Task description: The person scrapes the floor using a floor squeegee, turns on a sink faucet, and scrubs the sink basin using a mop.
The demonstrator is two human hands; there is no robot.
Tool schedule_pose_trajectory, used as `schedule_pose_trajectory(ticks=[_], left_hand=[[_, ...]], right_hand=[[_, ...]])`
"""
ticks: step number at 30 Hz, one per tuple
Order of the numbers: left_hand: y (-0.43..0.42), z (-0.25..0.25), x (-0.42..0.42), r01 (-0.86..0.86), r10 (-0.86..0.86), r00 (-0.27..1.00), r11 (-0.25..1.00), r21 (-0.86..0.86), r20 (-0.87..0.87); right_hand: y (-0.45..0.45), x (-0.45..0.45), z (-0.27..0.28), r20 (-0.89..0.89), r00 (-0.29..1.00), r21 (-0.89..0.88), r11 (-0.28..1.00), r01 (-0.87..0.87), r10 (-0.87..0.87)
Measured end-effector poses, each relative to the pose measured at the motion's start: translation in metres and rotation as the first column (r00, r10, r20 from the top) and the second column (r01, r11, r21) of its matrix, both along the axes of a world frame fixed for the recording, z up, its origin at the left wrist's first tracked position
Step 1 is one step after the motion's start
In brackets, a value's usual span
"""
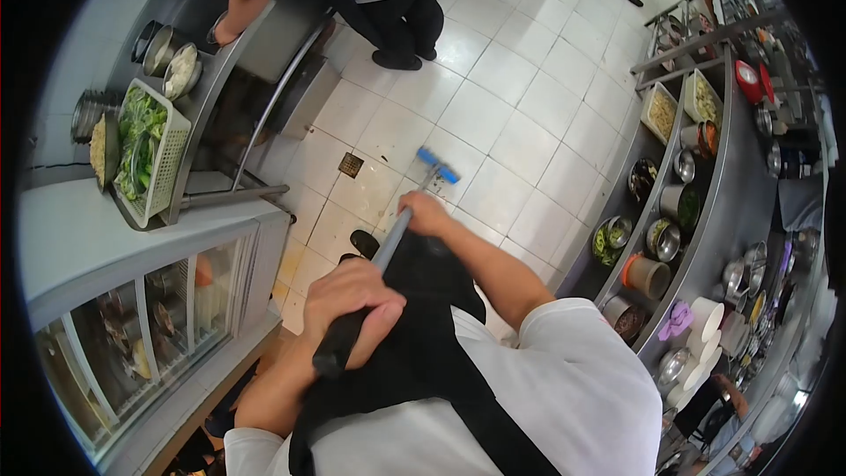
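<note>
Over white floor tiles (502, 62), I see a blue-headed pole (393, 241), left hand (348, 298) wrapped round its black grip (337, 345), right hand (426, 214) clasping it farther down (leafy greens (141, 137) off left).

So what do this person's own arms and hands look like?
The left hand and right hand are both ungloved. The forearms are bare too, emerging from short, loose, whitish fabric sleeves. No cables show.

Open floor (520, 115) ahead, cabinet (115, 260) left, counter (738, 185) right
</note>
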State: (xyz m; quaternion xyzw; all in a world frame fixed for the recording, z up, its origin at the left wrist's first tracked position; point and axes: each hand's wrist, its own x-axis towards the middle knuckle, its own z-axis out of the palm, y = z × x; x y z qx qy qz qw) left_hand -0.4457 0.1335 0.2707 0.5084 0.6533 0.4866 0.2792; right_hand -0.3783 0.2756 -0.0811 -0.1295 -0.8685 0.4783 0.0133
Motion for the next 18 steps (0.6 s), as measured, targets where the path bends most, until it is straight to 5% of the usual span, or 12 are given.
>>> schedule_pose_trajectory(ticks=[7, 10, 15, 18], left_hand=[[-0.009, 0.038, -0.001, -0.017, 0.006, 0.992, 0.996, 0.084, 0.129], [-0.006, 0.023, -0.001, -0.025, 0.022, 0.999, 0.996, 0.090, 0.035], [0.013, -0.060, -0.003, -0.163, 0.166, 0.983, 0.986, -0.039, 0.083], [0.015, -0.066, -0.009, -0.217, 0.221, 0.971, 0.975, -0.051, 0.094]], right_hand=[[-0.005, -0.015, 0.061, 0.073, 0.978, 0.012, 0.980, -0.197, 0.196], [0.044, -0.016, 0.065, 0.112, 0.980, 0.124, 0.976, -0.181, 0.167], [0.125, -0.035, 0.007, 0.233, 0.972, 0.261, 0.961, -0.088, 0.026], [0.122, -0.049, -0.012, 0.209, 0.977, 0.267, 0.959, -0.096, 0.039]])
